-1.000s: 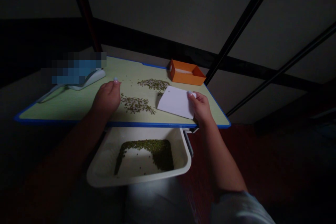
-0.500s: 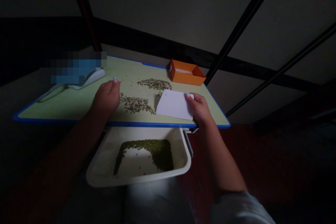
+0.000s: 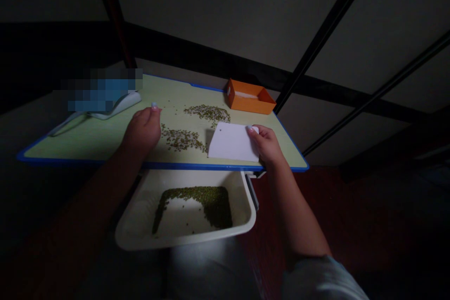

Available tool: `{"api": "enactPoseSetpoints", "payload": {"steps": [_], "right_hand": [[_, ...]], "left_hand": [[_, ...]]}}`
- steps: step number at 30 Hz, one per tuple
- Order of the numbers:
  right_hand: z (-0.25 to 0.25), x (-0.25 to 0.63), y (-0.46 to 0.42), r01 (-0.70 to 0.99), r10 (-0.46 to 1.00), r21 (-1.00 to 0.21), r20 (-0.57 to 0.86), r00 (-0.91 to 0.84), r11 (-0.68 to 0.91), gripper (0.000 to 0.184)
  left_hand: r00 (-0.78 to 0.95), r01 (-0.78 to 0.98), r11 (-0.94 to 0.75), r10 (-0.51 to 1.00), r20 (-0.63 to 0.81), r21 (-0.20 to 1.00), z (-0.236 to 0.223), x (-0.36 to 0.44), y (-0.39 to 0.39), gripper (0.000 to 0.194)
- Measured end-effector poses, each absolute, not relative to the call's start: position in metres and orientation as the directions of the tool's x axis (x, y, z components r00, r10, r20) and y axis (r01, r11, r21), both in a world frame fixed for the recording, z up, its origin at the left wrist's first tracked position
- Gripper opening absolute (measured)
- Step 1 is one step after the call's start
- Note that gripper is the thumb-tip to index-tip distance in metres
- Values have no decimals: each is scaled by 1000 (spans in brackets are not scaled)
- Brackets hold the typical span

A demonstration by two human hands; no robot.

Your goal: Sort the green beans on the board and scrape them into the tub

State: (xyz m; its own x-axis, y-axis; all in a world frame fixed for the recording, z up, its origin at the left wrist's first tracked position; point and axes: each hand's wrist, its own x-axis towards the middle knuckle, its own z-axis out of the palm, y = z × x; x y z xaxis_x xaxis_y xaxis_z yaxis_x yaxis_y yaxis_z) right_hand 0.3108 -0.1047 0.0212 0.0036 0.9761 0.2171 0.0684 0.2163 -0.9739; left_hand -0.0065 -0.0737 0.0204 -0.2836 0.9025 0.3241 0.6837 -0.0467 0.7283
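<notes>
My right hand (image 3: 267,144) grips a white flat scraper card (image 3: 233,141) by its right edge, standing it on the pale green table (image 3: 87,137) just right of a scatter of small green beans (image 3: 183,139). A second patch of beans (image 3: 208,112) lies farther back. My left hand (image 3: 143,130) rests on the table left of the near beans, fingers curled with the thumb up, holding nothing I can see. Below the table's front edge sits a white tub (image 3: 242,192) with more green beans (image 3: 211,201) inside.
An orange box (image 3: 249,96) stands at the table's back right. A pale scoop-like tool (image 3: 105,110) lies at the back left beside a blurred blue patch. The table has a blue rim. Dark beams cross the wall behind.
My right hand has drawn the white card slightly left and toward the front edge, closer to the near beans. My left hand has stayed in place.
</notes>
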Motion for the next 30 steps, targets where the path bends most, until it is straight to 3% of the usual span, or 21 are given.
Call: {"api": "enactPoseSetpoints", "payload": {"steps": [11, 21, 24, 30], "right_hand": [[21, 310, -108, 54, 973, -972, 230, -7, 230, 59], [28, 307, -115, 61, 966, -982, 161, -203, 177, 61], [27, 307, -115, 17, 969, -981, 188, -161, 193, 61], [21, 308, -109, -34, 960, -962, 266, 91, 270, 55]], "left_hand": [[-287, 681, -50, 900, 328, 731, 20, -6, -74, 63], [-279, 684, -38, 909, 310, 728, 25, -4, -76, 59], [-282, 681, -43, 906, 316, 731, 23, -4, -76, 58], [-254, 683, -92, 900, 353, 725, 19, -8, -74, 56]]}}
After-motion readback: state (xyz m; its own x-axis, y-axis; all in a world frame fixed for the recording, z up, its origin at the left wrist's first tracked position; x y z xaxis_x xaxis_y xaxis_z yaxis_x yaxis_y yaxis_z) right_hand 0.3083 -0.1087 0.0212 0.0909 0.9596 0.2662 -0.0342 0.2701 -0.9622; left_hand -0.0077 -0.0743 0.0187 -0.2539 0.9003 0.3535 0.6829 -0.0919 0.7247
